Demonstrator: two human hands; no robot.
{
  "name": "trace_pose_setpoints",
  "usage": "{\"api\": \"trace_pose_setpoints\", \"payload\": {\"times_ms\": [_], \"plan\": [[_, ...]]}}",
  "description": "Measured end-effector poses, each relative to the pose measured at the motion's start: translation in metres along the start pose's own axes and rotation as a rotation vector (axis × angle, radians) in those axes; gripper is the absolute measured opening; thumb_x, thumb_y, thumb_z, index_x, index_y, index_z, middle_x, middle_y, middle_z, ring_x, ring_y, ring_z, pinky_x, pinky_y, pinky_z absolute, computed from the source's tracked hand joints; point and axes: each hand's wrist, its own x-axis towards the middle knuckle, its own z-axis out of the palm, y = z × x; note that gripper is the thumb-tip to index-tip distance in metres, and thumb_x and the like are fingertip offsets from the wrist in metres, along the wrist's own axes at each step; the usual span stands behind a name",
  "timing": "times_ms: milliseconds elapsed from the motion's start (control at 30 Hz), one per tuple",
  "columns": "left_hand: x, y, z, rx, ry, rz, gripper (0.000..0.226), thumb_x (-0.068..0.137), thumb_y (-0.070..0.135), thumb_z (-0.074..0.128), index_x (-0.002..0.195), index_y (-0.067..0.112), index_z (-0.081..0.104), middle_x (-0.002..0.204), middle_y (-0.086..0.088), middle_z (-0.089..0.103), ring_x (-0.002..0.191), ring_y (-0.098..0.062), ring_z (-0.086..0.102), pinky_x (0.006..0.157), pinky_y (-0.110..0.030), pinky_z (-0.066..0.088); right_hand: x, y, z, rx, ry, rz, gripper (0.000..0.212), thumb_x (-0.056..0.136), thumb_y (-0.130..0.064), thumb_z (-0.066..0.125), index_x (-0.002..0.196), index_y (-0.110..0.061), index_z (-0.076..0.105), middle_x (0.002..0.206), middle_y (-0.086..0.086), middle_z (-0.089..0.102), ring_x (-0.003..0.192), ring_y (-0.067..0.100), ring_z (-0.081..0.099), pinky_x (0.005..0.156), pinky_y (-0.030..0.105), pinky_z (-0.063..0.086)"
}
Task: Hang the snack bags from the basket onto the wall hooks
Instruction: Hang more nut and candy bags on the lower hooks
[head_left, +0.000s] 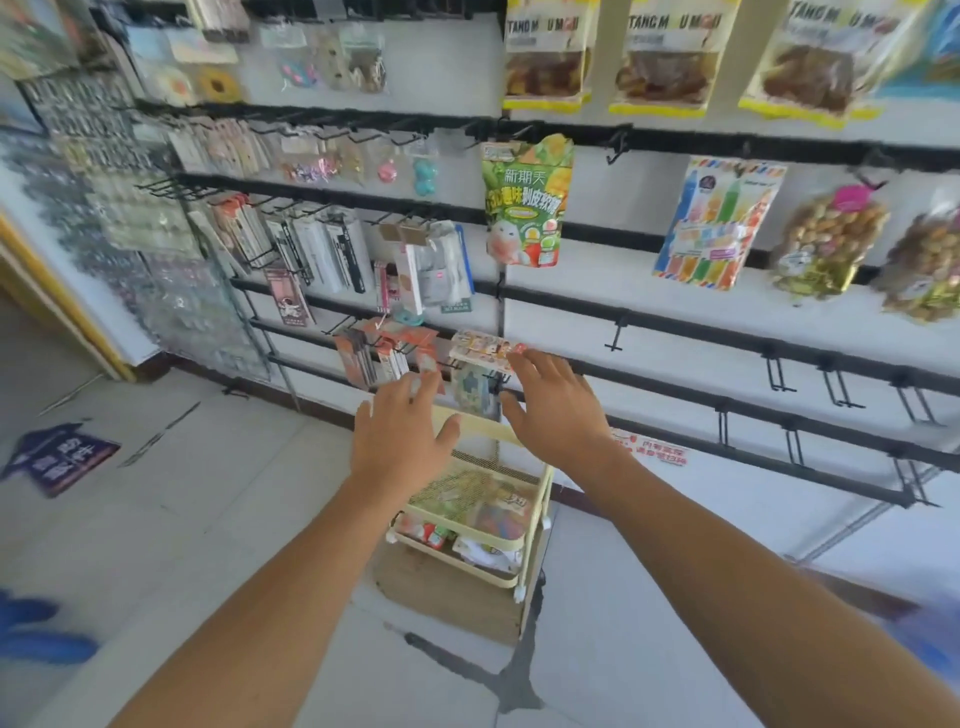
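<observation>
A pale yellow wire basket cart (535, 512) stands on the floor against the wall, with snack packets (493, 512) lying in its tiers. My left hand (402, 434) hovers above the cart with fingers spread and holds nothing. My right hand (556, 402) is stretched out flat beside it, fingertips close to a small colourful packet (480, 351) on a low hook. Higher up, a green snack bag (524, 200) hangs from a hook. Several empty black hooks (615, 332) stick out of the rails to the right.
Yellow-edged snack bags (667, 57) hang in the top row; a striped bag (717, 223) and nut bags (826, 244) hang at the right. Small goods and cards (317, 249) crowd the hooks at the left. A dark sign (65, 462) lies on the tiled floor.
</observation>
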Motion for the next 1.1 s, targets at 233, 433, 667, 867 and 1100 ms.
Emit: {"api": "trace_pose_setpoints", "payload": {"times_ms": [233, 433, 667, 867, 1100], "plan": [[0.021, -0.095, 0.035, 0.034, -0.103, 0.01, 0.061, 0.097, 0.056, 0.04, 0.149, 0.024, 0.037, 0.145, -0.006, 0.049, 0.13, -0.027, 0.047, 0.101, -0.046, 0.047, 0.05, -0.05, 0.078, 0.052, -0.131, 0.044, 0.055, 0.102, -0.04, 0.039, 0.152, -0.019, 0.029, 0.158, 0.003, 0.032, 0.144, 0.025, 0.029, 0.113, 0.045, 0.03], [0.037, -0.157, 0.068, -0.027, -0.169, 0.076, 0.055, 0.097, 0.051, 0.044, 0.143, 0.022, 0.043, 0.121, -0.003, 0.057, 0.114, -0.025, 0.054, 0.086, -0.041, 0.05, 0.066, -0.09, 0.127, 0.002, -0.155, 0.113, 0.054, 0.103, -0.04, 0.039, 0.152, -0.019, 0.029, 0.156, 0.002, 0.035, 0.142, 0.024, 0.032, 0.112, 0.044, 0.031], [0.056, -0.233, 0.145, -0.128, -0.282, 0.252, 0.054, 0.099, 0.049, 0.041, 0.145, 0.02, 0.043, 0.141, -0.004, 0.052, 0.127, -0.027, 0.05, 0.096, -0.043, 0.048, 0.061, -0.144, 0.213, 0.011, -0.048, 0.304, 0.047, 0.097, -0.033, 0.052, 0.141, -0.015, 0.05, 0.14, 0.004, 0.055, 0.131, 0.028, 0.049, 0.106, 0.047, 0.04], [0.032, -0.284, 0.228, -0.174, -0.361, 0.288, 0.043, 0.096, 0.045, 0.049, 0.135, 0.027, 0.051, 0.127, 0.002, 0.059, 0.117, -0.026, 0.056, 0.089, -0.04, 0.049, 0.047, -0.178, 0.31, 0.021, -0.009, 0.346, 0.045, 0.092, -0.037, 0.042, 0.126, -0.013, 0.059, 0.125, 0.004, 0.064, 0.115, 0.029, 0.06, 0.087, 0.044, 0.052], [0.001, -0.302, 0.386, -0.283, -0.26, 0.301, 0.028, 0.096, 0.039, 0.053, 0.123, 0.035, 0.053, 0.117, 0.003, 0.064, 0.107, -0.026, 0.059, 0.082, -0.041, 0.049, 0.01, -0.15, 0.472, 0.064, 0.243, 0.053, 0.022, 0.09, -0.016, 0.055, 0.104, -0.007, 0.069, 0.101, 0.005, 0.07, 0.088, 0.026, 0.067, 0.066, 0.037, 0.054]]}}
